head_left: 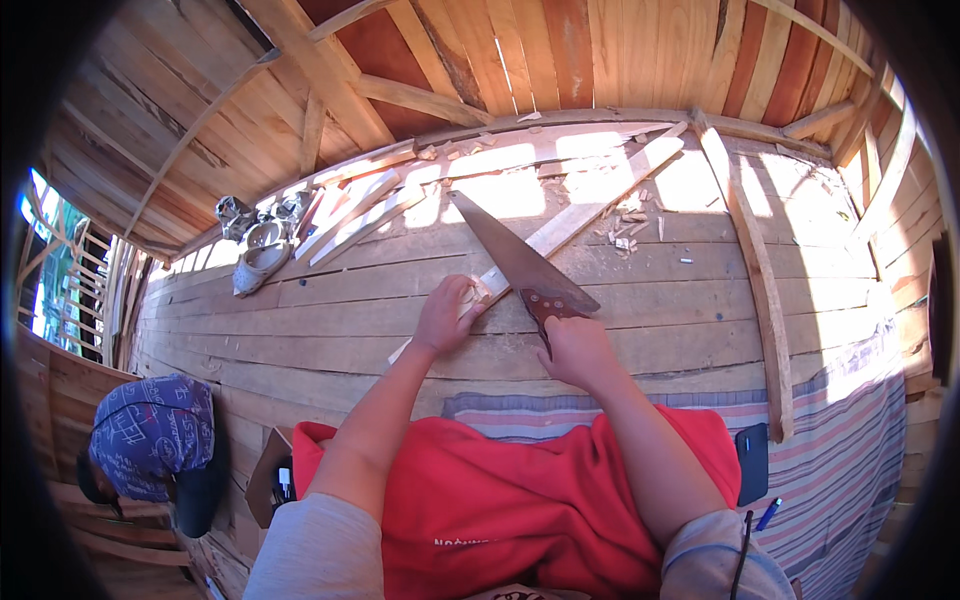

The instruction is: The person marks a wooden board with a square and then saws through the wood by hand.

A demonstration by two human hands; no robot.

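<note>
A long wooden board (590, 212) lies slanting across the plank floor, from the far right toward my left hand. My left hand (447, 314) is closed around its near part, with pale wood between the fingers. My right hand (582, 352) grips the dark handle of a handsaw (505, 243). The saw's broad blade crosses over the board, tip pointing far left. Whether the teeth touch the wood I cannot tell. A red garment (470, 500) covers my lap beneath both forearms.
Wood offcuts (628, 222) are scattered beyond the saw. Several battens (365, 225) and a shoe (262, 258) lie at far left. A long beam (755, 270) stands to the right. A phone (752, 465) and blue pen (769, 514) rest on striped cloth (830, 470). Another person (155, 440) bends at left.
</note>
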